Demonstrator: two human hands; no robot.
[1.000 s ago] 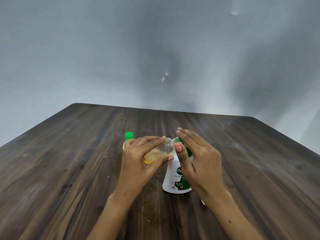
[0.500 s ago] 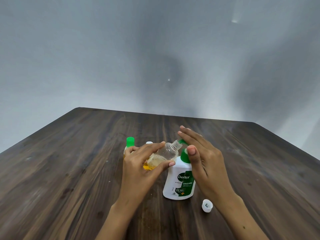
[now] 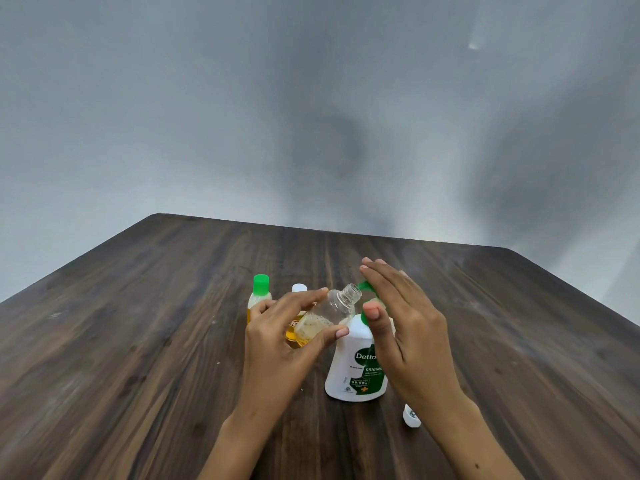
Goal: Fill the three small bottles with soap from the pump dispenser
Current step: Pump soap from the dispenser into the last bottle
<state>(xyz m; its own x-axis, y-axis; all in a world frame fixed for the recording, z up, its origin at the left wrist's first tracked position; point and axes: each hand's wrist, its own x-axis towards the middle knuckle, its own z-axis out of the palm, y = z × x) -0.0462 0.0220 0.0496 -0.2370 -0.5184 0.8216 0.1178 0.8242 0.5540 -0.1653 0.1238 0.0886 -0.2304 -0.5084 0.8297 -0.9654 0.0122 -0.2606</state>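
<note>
dark wood-grain table [image 3: 138, 341], faint pale scuffs near left edge. plain grey wall [image 3: 242, 116] behind it, soft shadows across it, small bright spot [image 3: 473, 46] upper right.

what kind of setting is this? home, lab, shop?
Hard to say; probably a plain room set up for recording. There is only a dark wood table against a bare grey wall, with a soap dispenser and small bottles on it. No furnishings or fixtures show.
</note>
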